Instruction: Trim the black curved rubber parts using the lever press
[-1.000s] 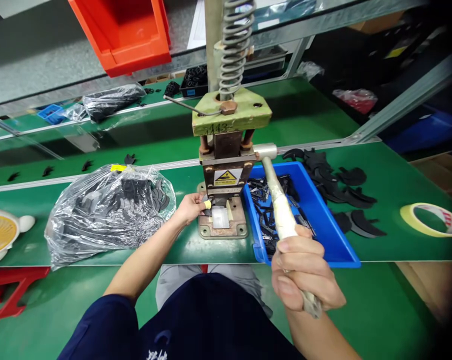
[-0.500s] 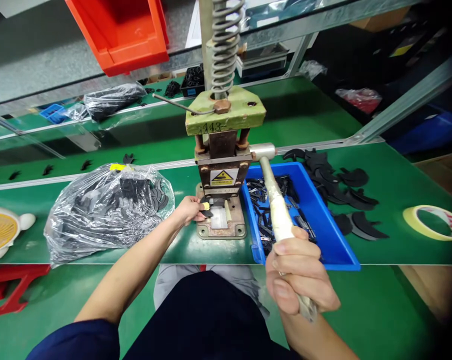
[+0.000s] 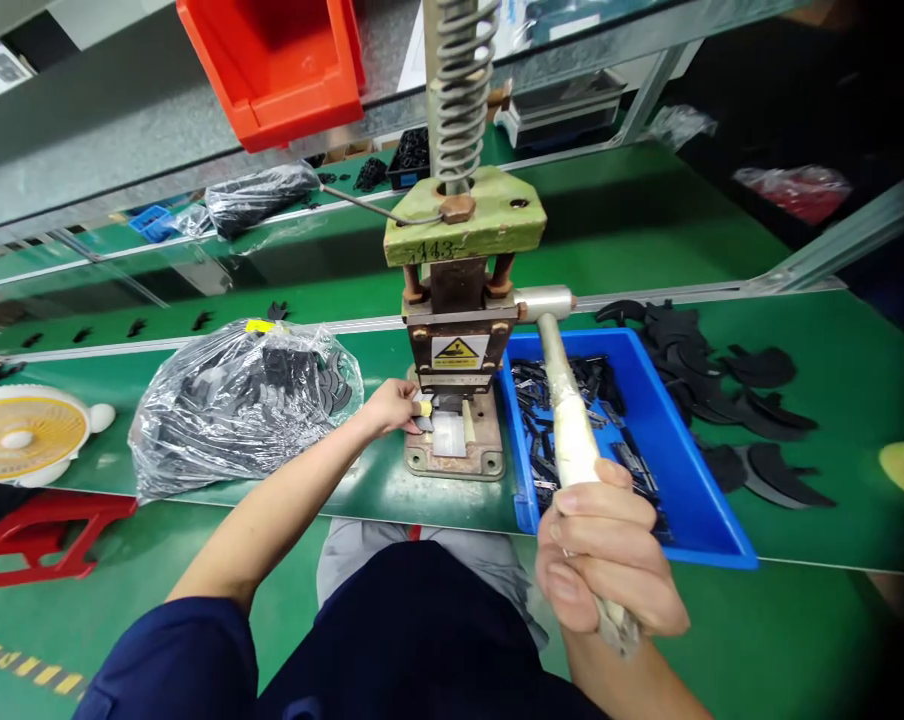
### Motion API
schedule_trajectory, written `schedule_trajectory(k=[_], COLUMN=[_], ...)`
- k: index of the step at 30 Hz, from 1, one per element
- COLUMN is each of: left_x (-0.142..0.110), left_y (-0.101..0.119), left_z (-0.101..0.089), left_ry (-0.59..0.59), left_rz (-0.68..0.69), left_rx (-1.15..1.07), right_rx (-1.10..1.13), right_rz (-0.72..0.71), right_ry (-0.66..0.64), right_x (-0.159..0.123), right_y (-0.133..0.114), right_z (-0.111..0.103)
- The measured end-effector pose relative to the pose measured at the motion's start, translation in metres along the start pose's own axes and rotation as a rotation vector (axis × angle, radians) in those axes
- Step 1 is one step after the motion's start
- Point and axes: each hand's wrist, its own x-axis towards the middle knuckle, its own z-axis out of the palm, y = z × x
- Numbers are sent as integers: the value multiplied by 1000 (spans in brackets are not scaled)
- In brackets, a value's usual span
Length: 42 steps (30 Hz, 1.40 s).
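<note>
At the press (image 3: pixel 459 290), left hand (image 3: pixel 390 407) has a dark bit (image 3: pixel 425 425) pinched; near right, right hand (image 3: pixel 613 550) is wrapped round the lever (image 3: pixel 569 420).

A single head-worn camera looks forward and steeply down from above the wearer's navy shirt (image 3: pixel 422 640), facing the green worktop (image 3: pixel 384 490) from its near edge. That edge crosses the lower part of the view, sloping down rightward. The right hand (image 3: pixel 609 550) is close to the lens and looms large; the lever press (image 3: pixel 463 290) stands farther off, around mid-view. Past the worktop's far edge, the view reaches a metal shelf (image 3: pixel 122 140).
</note>
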Motion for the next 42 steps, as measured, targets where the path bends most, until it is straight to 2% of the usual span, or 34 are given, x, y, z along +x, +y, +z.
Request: schedule_trajectory(k=[3, 6, 8, 10, 12, 14, 16, 18, 22, 29, 33, 38, 42], left_x=[0, 2, 3, 4, 1, -5, -12, -17, -18, -6, -8, -19, -21], left_y=[-2, -5, -9, -13, -17, -23, -29, -33, -32, -15, -15, -25, -33], left_z=[-1, -6, -18, -40, -70, -101, -123, -134, -130, -125, -118, -103, -104], left_ry=[-46, -31, 19, 131, 303, 451, 485, 429, 349, 243, 236, 276, 291], left_rz=[-51, -24, 37, 122, 214, 254, 233, 213, 223, 193, 224, 271, 309], left_rx=[47, 54, 74, 162, 381, 701, 998, 1214, 1409, 1493, 1552, 1671, 1720], right_rx=[-24, -40, -42, -33, -14, 2, 13, 18, 26, -34, -37, -18, -17], right_rz=[13, 18, 5, -27, -72, -100, -133, -158, -173, -81, -37, -27, -14], right_ry=[-28, -43, -50, -26, 51, 120, 154, 172, 201, 192, 145, 145, 108], right_x=[2, 4, 5, 4, 4, 3, 3, 4, 9, 13, 12, 10, 8], right_y=[-1, -2, 0, 4, 8, 12, 15, 17, 15, 1, -3, -3, -3], right_z=[-5, -8, -8, -6, -3, 1, 5, 7, 12, 17, 15, 14, 9])
